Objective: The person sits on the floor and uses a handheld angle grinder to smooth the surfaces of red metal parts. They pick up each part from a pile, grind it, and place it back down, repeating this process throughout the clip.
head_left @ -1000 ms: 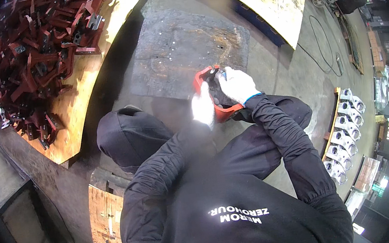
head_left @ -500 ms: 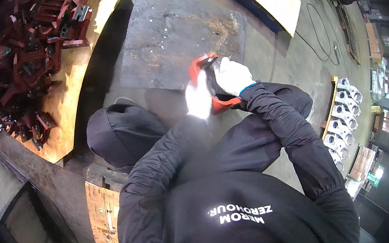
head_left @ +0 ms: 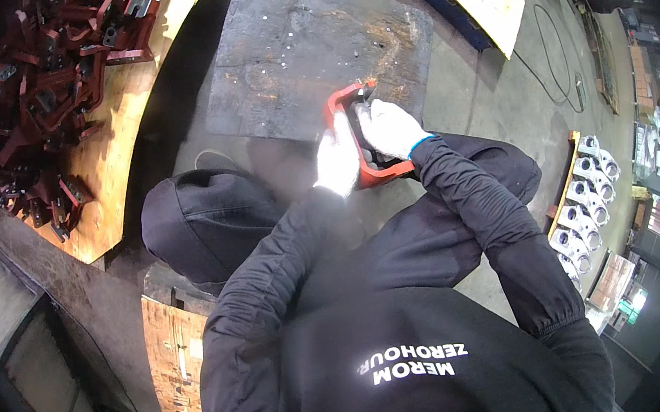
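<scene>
Red bracket [head_left: 384, 175] shifted forward, right fingers [head_left: 367, 121] at opening.

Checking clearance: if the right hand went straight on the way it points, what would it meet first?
Probably the red bracket: its upper-left part in the picture lies ahead of the right hand. Depth is unclear, so they may already be touching.

Parts [head_left: 47, 117] lie heaped on the left board [head_left: 111, 179]; fittings [head_left: 584, 195] stand right. 1 bracket [head_left: 382, 175] is in the left hand [head_left: 337, 158], the right hand [head_left: 390, 128] at its open side, a floor sheet [head_left: 299, 53] beyond.
</scene>
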A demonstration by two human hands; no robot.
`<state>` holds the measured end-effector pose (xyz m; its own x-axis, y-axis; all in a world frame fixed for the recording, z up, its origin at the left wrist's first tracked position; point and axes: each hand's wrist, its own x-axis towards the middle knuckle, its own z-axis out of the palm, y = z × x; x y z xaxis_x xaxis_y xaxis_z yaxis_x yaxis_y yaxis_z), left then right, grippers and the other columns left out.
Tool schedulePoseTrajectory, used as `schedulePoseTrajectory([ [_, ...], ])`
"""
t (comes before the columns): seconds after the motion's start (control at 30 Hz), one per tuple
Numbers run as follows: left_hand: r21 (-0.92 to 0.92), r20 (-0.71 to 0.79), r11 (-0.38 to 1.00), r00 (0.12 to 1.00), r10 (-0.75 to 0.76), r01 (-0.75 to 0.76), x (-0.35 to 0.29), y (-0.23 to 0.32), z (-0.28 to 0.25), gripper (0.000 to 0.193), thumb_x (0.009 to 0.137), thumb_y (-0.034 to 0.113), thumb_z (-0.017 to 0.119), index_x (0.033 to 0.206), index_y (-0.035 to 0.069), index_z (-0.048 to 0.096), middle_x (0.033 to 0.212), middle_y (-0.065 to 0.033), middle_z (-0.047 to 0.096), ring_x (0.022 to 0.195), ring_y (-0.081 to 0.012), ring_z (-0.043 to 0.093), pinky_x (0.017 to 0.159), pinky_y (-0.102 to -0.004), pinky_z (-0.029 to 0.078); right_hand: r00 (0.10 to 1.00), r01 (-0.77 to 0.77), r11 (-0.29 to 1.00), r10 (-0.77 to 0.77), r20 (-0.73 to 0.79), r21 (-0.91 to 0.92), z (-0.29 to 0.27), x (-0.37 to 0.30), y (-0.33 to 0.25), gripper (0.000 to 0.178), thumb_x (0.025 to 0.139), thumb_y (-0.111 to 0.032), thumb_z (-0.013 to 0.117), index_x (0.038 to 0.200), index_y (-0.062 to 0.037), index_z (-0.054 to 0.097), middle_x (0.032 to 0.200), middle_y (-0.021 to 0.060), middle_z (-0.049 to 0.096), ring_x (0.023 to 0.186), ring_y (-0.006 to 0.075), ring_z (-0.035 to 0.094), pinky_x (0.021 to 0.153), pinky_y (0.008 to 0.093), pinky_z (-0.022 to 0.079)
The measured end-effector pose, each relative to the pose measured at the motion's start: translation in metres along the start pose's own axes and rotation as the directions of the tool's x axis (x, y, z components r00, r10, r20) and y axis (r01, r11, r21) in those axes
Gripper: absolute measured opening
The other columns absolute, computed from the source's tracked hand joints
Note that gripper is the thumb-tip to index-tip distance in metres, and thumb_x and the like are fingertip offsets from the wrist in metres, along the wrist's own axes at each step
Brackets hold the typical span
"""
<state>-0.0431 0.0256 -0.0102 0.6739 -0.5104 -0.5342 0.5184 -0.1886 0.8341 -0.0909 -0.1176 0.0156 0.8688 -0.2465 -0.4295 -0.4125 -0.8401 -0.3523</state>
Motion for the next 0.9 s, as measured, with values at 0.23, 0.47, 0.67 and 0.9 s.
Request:
schedulePoseTrajectory([
  [0.23,0.284,0.068,0.949,0.99,0.126,-0.141,0.016,-0.057,-0.002,0.055,0.102,0.037,0.034,0.126,-0.01,0.046,0.1,-0.0273,0.059,0.086,-0.0365,0.061,0.075,-0.0425,0.048,0.997,0.028,0.976,-0.044,0.066,0.216,-0.017,0.003,-0.021,0.044,0.101,-0.032,0.034,0.097,0.0049,0.057,0.088,0.027,0.062,0.088,0.0423,0.059,0.076,0.046,0.045],
  [0.47,0.13,0.006,0.977,0.985,0.17,-0.169,0.022,-0.077,-0.001,0.057,0.1,0.045,0.038,0.115,-0.007,0.054,0.089,-0.0248,0.061,0.082,-0.0355,0.062,0.075,-0.0428,0.048,0.962,0.23,0.955,-0.194,-0.192,0.189,-0.025,-0.008,-0.036,0.035,0.096,-0.025,0.038,0.098,0.0037,0.057,0.087,0.0229,0.063,0.079,0.0364,0.062,0.071,0.0432,0.048],
  [0.67,-0.25,0.132,0.94,0.97,-0.206,0.234,0.0,-0.004,-0.014,0.058,0.097,0.052,0.045,0.114,-0.002,0.055,0.078,-0.0094,0.059,0.07,-0.0206,0.061,0.064,-0.0351,0.049,0.898,0.264,0.943,-0.163,-0.409,0.204,-0.073,-0.023,-0.03,0.048,0.1,-0.037,0.04,0.092,0.0063,0.058,0.067,0.0162,0.06,0.044,0.0236,0.055,0.048,0.0355,0.045],
  [0.9,-0.352,0.248,0.877,0.936,-0.25,0.327,-0.017,0.043,-0.015,0.074,0.094,0.056,0.05,0.139,-0.002,0.043,0.136,-0.0106,0.049,0.12,-0.0196,0.047,0.101,-0.0336,0.039,0.99,-0.015,0.99,-0.006,0.144,0.142,-0.017,-0.009,-0.001,0.049,0.096,-0.038,0.038,0.088,0.0028,0.063,0.082,0.0245,0.064,0.082,0.0405,0.062,0.077,0.0461,0.046],
])
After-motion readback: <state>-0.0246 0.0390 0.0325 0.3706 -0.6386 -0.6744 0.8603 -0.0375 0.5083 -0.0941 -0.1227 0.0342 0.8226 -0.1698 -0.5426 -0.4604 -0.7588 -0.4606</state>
